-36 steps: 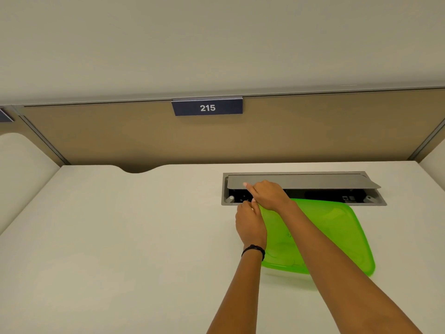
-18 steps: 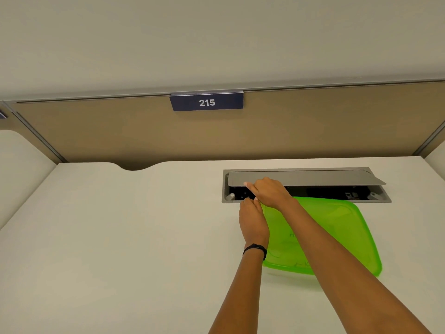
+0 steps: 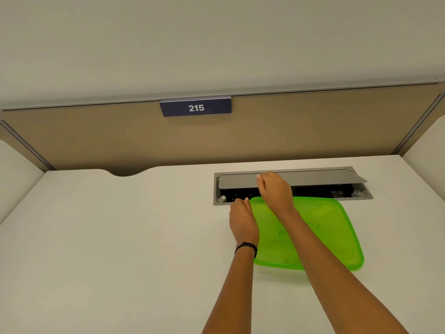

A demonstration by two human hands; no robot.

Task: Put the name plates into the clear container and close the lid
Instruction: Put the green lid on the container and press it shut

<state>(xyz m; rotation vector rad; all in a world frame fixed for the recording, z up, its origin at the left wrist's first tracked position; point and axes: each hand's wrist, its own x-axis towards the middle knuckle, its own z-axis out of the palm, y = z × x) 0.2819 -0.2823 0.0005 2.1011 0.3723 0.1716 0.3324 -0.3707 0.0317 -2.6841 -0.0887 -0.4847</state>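
A pale desk fills the near part of the view, seen from above by a camera on the person's head. At its far edge stands a tan partition panel with a grey rail along the top. Hanging from that rail, a little left of centre, is a dark blue name plate with the white number 215; it is well apart from both hands.

Moving right, the left hand reaches in from the near edge, a black band around its wrist. Its fingers are curled at the far left corner of a green lid, right at the near rim of a grey cable tray set into the desk. Whether the fingers actually pinch the lid's edge cannot be told, since the back of the hand hides them.

The green lid is translucent and lies flat on the desk, right of centre, touching the near side of the cable tray. The clear container itself cannot be made out beneath it.

The right hand crosses above the lid, its forearm covering the middle of it. Its fingers are bent loosely, fingertips resting on the tray's raised grey flap; it grips nothing that can be seen.
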